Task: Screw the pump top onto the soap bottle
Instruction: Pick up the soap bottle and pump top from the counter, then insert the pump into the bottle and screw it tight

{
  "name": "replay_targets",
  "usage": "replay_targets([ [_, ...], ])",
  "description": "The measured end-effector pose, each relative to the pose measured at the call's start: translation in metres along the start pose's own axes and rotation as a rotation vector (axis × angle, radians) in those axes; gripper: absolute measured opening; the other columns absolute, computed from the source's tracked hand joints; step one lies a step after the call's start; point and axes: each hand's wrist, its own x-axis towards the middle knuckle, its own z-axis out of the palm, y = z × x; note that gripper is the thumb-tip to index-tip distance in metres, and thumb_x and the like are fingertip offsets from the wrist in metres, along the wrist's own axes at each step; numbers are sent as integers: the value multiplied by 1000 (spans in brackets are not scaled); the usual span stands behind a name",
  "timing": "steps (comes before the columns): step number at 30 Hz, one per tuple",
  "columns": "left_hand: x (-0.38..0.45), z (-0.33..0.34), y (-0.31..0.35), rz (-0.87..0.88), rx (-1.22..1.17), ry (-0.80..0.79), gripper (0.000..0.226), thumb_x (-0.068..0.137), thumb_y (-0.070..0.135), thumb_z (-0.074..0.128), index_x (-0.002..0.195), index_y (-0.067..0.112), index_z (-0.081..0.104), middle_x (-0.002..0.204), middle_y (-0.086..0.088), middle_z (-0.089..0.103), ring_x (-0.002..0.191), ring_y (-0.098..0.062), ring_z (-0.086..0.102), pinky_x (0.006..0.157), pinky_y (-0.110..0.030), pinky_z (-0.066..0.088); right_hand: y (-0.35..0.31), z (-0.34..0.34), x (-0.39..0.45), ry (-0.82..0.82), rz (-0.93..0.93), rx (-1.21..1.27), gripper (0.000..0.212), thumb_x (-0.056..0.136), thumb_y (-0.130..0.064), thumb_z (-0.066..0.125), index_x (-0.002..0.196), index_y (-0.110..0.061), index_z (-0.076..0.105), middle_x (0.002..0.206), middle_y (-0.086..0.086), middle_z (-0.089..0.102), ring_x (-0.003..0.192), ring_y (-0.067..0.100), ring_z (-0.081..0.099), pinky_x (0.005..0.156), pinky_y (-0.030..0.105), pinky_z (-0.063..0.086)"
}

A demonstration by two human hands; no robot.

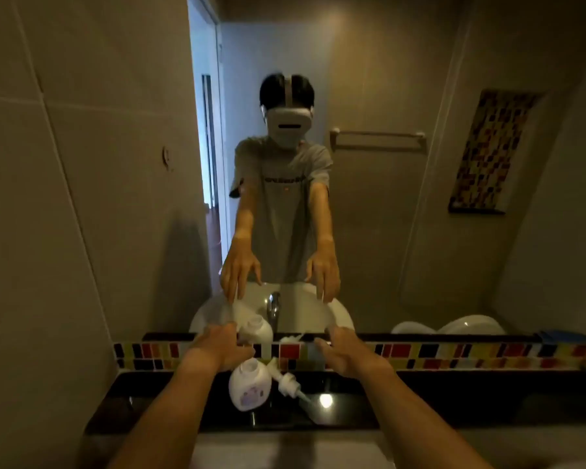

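One white soap bottle (250, 384) is standing on the glossy black counter (142, 397), its neck open and uncapped and a purple label facing the camera. One white pump top (286, 380) is lying on its side on the counter just to the right of the bottle, its dip tube pointing toward the camera and to the right; whether it is touching the bottle cannot be told. Both things are sitting close to a strip of coloured mosaic tiles (420, 355) running two rows high along the back of the counter, below a large wall mirror (369, 214).

Two bare forearms are reaching forward over the counter. The left hand (222, 348) is hovering above and just behind the bottle's neck, fingers loosely spread and gripping nothing. The right hand (347, 352) is hovering to the right of the pump top, apart from it, fingers likewise spread and empty.

The mirror is reflecting one person in a grey T-shirt wearing a white headset, both arms stretched down and forward, along with one sink basin, one chrome faucet (273, 308) and a second image of the bottle. Also reflecting in it are one towel bar (378, 138), one mosaic wall panel (491, 150) and one open doorway (212, 147)
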Motion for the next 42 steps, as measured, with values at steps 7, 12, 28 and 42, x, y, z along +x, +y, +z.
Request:
replay_targets([
  [7, 15, 70, -38, -98, -10, 19, 91, 54, 64, 78, 130, 23, 49, 130, -6, 59, 122, -29, 52, 99, -43, 45, 21, 80, 27, -56, 29, -4, 40, 94, -36, 57, 125, -11, 61, 130, 14, 63, 119, 31, 60, 100, 42, 50],
  [12, 23, 92, -49, -64, -23, 111, 83, 58, 57, 80, 128, 28, 49, 125, -2, 63, 118, -28, 56, 97, -44, 42, 15, 116, 46, -66, 77, 2, 46, 90, -45, 61, 126, -16, 58, 130, 10, 61, 118, 31, 59, 99, 43, 47],
  [28, 7, 98, -45, 4, -359, 241, 69, 61, 45, 86, 117, 23, 53, 114, 0, 65, 102, -20, 64, 86, -44, 60, 9, 138, 36, 124, 5, 172, 38, 95, -19, 61, 130, -12, 50, 130, 10, 55, 115, 25, 58, 97, 42, 52],
  [42, -64, 86, -18, 154, -324, 330, 69, 64, 45, 84, 121, 29, 49, 114, 0, 58, 98, -18, 61, 80, -37, 61, -50, 34, -25, 431, -81, 1239, 27, 93, -17, 62, 119, -20, 57, 113, 5, 65, 106, 27, 65, 91, 44, 57],
])
